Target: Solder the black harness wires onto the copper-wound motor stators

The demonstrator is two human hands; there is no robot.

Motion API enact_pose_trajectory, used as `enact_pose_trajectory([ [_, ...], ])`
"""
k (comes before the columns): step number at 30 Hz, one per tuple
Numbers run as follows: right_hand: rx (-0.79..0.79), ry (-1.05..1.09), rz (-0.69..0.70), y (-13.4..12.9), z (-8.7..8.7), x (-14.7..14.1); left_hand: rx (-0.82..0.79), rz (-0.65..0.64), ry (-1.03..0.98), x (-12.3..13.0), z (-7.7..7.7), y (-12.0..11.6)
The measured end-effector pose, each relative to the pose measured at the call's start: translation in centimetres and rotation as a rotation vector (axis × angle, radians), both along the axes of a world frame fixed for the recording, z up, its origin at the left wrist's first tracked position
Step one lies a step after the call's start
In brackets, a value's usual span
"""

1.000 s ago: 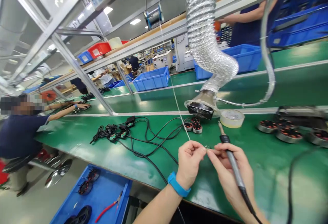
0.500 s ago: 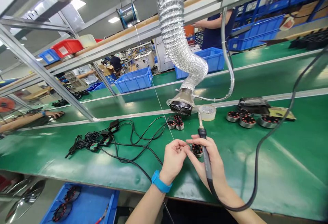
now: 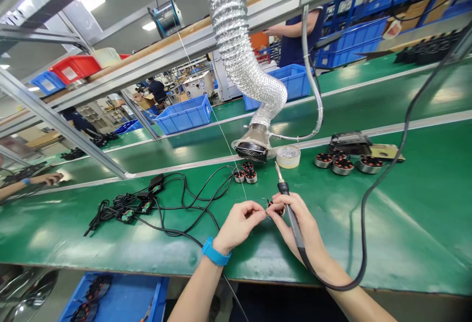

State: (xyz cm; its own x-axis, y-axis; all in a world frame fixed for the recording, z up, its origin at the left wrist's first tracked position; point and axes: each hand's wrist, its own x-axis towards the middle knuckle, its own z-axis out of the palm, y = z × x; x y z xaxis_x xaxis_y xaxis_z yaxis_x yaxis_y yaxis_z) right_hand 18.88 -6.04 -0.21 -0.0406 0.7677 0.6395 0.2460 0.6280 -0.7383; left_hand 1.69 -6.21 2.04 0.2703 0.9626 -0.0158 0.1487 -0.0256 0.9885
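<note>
My left hand (image 3: 239, 223), with a blue wristband (image 3: 216, 252), pinches a thin wire end whose details are too small to tell. My right hand (image 3: 302, 223) holds a soldering iron (image 3: 293, 219) against the palm, its tip pointing up and away. The right thumb and index finger come close to the left fingertips, by a small round motor part (image 3: 277, 209) that they partly hide. Thin solder wire (image 3: 224, 137) runs down from a spool (image 3: 169, 18) toward my left hand.
A fume duct (image 3: 254, 142) hangs beyond my hands, beside a round tub (image 3: 288, 157). Motor parts (image 3: 342, 165) stand at right; black cables (image 3: 127, 206) lie at left. A blue bin (image 3: 121, 295) sits below the table edge. Other people are across the line.
My hands have drawn slightly apart, leaving a small gap between the fingertips with a thin wire showing. The whole view has shifted, and the far-left person's hand has moved.
</note>
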Motion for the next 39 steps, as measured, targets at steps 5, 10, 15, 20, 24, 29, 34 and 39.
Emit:
enact_pose_trajectory([
  [5,0.052,-0.048,-0.015,0.6,-0.1,-0.4,-0.047,0.045,0.016,1.0,0.1,1.3],
  [10,0.076,-0.045,-0.070,1.8,-1.0,-0.3,0.074,0.186,0.057,1.6,-0.4,3.0],
  [15,-0.040,0.116,-0.163,1.9,-1.6,0.8,0.087,0.246,0.050,1.4,-1.2,4.0],
  [20,-0.168,0.256,-0.151,1.0,-2.2,1.6,0.075,0.258,0.056,1.6,-1.3,4.2],
  [24,-0.125,0.226,-0.130,0.7,-2.8,1.7,0.074,0.257,0.052,1.7,-1.3,4.2],
  [29,-0.110,0.161,-0.099,0.9,-2.8,1.7,0.075,0.264,0.049,1.6,-1.3,4.4],
  [34,-0.092,0.124,-0.095,0.9,-2.6,1.7,0.079,0.270,0.064,1.6,-1.5,4.4],
  [39,-0.089,0.120,-0.097,0.8,-2.4,1.6,0.087,0.271,0.061,1.6,-1.5,4.4],
])
